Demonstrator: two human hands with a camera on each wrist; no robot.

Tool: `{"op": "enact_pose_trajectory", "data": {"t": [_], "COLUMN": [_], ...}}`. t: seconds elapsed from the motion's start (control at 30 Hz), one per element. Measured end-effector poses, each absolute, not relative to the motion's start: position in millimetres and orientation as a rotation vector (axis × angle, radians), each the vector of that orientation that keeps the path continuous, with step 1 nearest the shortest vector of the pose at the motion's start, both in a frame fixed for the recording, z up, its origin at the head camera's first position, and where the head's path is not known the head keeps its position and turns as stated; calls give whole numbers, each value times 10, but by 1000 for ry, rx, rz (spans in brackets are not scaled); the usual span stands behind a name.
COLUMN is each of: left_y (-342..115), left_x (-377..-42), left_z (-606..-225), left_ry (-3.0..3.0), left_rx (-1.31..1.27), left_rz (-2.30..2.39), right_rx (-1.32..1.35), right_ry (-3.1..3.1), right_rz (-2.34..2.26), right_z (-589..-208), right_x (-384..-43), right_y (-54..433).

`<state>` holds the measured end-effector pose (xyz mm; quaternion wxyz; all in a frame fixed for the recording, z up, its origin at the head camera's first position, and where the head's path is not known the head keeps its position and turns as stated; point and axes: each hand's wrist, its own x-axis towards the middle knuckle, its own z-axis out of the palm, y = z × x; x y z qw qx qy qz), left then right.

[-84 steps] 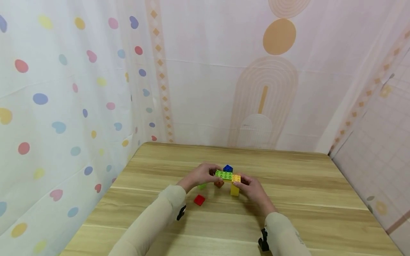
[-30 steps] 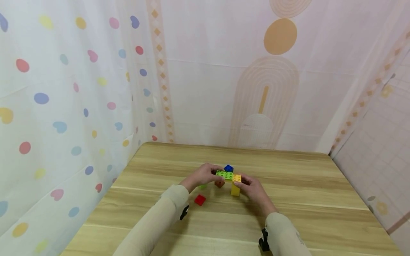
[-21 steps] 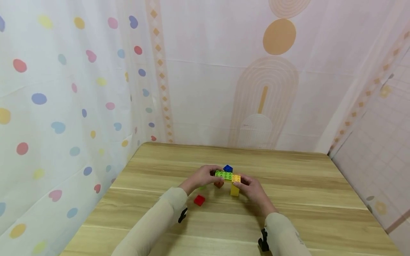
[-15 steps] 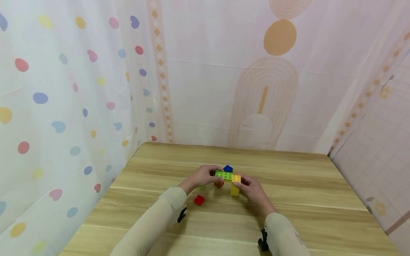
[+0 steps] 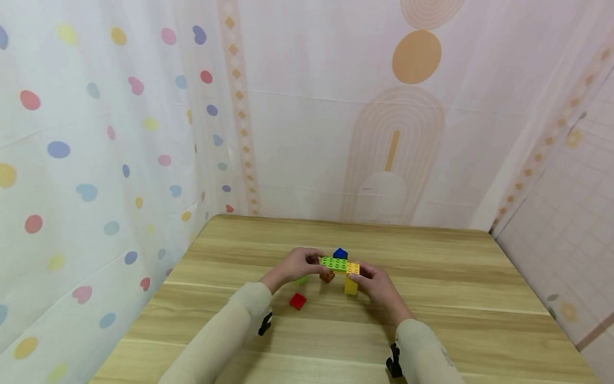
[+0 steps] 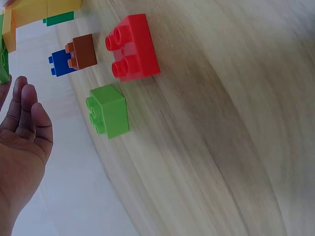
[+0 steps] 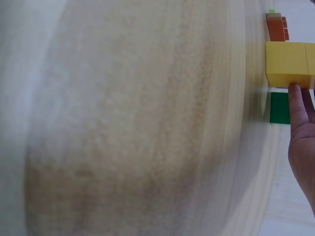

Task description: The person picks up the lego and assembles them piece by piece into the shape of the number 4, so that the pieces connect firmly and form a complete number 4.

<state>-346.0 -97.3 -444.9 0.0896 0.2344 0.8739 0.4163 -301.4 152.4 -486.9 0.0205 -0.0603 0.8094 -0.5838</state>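
Note:
In the head view my right hand (image 5: 381, 288) grips an upright stack of yellow toy building bricks (image 5: 351, 284), thumb on the near side. A long bright green brick (image 5: 334, 264) reaches left from the top of the stack. My left hand (image 5: 294, 265) holds the free left end of this green brick between thumb and fingers. In the left wrist view the other fingers of my left hand (image 6: 24, 137) hang loosely below it. In the right wrist view the fingers of my right hand (image 7: 302, 132) lie against the yellow stack (image 7: 288, 64), beside a dark green brick (image 7: 279, 108).
A red brick (image 5: 298, 301) lies on the wooden table (image 5: 431, 298), nearest to me. A light green brick (image 6: 109, 112) sits beyond it, partly under my left hand in the head view. Brown (image 5: 328, 277) and blue (image 5: 340, 253) bricks stand behind the joined bricks.
My left hand has slid slightly left along the long green brick, showing more of its left end. The right hand and the yellow stack have stayed in place.

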Motion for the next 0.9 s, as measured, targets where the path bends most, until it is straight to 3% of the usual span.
{"op": "enact_pose_trajectory", "data": {"t": [0.9], "left_y": [-1650], "left_x": [-3282], "left_z": [-4707], "left_ry": [2581], "left_rx": [728], "left_rz": [1197], "right_rx": [-180], "right_ry": [2487], "right_rz": [-1807], "right_z": [-4883], "right_x": [-3021], "right_y": [1549]}}
